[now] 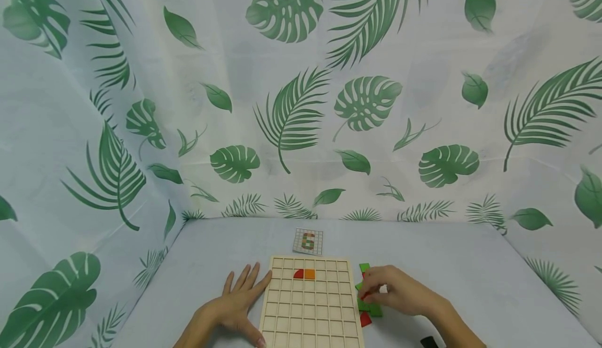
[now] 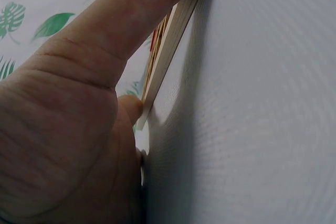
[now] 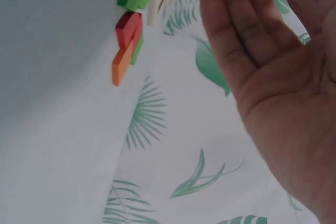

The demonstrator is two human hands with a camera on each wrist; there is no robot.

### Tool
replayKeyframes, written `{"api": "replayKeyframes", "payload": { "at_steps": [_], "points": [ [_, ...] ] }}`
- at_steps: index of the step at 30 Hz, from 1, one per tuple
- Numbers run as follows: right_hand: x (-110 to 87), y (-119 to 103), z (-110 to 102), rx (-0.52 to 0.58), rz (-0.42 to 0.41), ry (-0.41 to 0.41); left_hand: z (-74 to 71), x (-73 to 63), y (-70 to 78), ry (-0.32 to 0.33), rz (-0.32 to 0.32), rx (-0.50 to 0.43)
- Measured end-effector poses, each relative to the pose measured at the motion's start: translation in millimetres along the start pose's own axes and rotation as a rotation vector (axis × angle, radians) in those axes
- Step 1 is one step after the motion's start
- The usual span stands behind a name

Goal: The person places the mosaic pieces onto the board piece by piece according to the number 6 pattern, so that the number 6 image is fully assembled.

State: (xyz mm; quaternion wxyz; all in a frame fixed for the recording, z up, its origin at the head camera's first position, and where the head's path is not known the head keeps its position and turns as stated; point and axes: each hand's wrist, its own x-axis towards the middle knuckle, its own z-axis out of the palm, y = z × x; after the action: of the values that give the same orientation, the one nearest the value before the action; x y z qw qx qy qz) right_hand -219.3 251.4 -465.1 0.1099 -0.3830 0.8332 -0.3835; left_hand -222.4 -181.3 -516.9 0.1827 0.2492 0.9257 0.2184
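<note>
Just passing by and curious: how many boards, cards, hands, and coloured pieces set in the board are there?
Wooden board: 1
Patterned card: 1
Hands: 2 (left hand, right hand)
Pieces set in the board: 2 (red piece, orange piece)
Total: 6
Loose pieces beside the board overlap too much to count.

A person's left hand [image 1: 235, 304] fans out, back upward, four fingers extended and the thumb stretched wide, while the right hand [image 1: 400, 291] bends at the knuckles, thumb and fingertips pinching. The bare left forearm [image 1: 195, 330] and right forearm [image 1: 452, 323] angle inward from below.
</note>
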Motion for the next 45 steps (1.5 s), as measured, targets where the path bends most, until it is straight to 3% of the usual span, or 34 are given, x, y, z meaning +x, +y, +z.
{"api": "replayKeyframes", "payload": {
  "at_steps": [4, 12, 18, 22, 36, 45],
  "points": [
    [11.9, 1, -4, 0.004, -0.047, 0.091, -0.9, -0.8, -0.5, -0.002, 0.003, 0.001],
    [38.9, 4, -2, 0.010, 0.075, 0.213, -1.8, -1.6, -1.1, -0.006, 0.022, 0.000],
    [59.5, 11, 5, -0.052, 0.075, 0.333, 0.1, -0.5, -1.6, -0.011, 0.024, -0.014],
    [70.9, 13, 10, -0.082, 0.086, 0.369, 0.4, 0.1, -1.4, -0.010, 0.017, -0.021],
    [101.8, 6, 16, 0.011, 0.192, 0.282, -2.4, -1.2, 0.3, -0.004, 0.019, -0.002],
    [115.9, 8, 30, -0.118, 0.191, 0.224, -1.1, -0.6, -1.4, -0.003, 0.015, -0.011]
  ]
}}
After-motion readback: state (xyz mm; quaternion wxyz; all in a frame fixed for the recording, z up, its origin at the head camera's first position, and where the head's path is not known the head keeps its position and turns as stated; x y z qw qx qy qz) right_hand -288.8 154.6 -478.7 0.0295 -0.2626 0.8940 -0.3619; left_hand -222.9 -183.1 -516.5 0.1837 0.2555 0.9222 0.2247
